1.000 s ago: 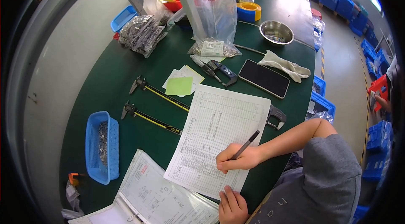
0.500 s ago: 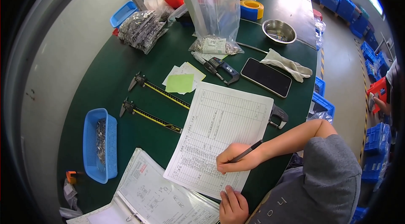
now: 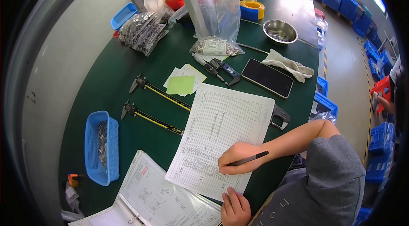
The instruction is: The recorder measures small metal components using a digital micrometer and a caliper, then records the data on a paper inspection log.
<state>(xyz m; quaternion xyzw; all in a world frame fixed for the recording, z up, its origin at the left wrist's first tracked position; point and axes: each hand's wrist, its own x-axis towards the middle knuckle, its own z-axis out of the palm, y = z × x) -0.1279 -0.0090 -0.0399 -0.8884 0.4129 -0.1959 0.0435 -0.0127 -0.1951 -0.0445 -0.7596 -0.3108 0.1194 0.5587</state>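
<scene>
A dark pen (image 3: 254, 158) is gripped in my right hand (image 3: 239, 158), its lower end down by the printed form sheet (image 3: 238, 111). Rows of handwriting fill part of that sheet's table. My left hand (image 3: 235, 210) lies at the sheet's bottom edge, fingers stretched out and holding nothing. Under the sheet's lower left side is an opened ring binder (image 3: 159, 198) with a drawing in a clear sleeve. Two digital calipers (image 3: 164, 94) (image 3: 154, 119) lie left of the sheet, their right ends close to it or beneath it. A micrometer (image 3: 280, 118) partly shows past the sheet's right edge.
A blue basket (image 3: 114, 149) of small metal parts stands left. Beyond the sheet are sticky notes (image 3: 180, 84), another micrometer (image 3: 219, 69), a phone (image 3: 267, 78), a glove (image 3: 289, 65), a steel bowl (image 3: 280, 25) and bagged parts (image 3: 144, 34). A metal post (image 3: 187, 0) rises behind.
The pen has tilted lower, its upper end shifting down and slightly right in my right hand. My left hand stays in place. The view has shifted slightly.
</scene>
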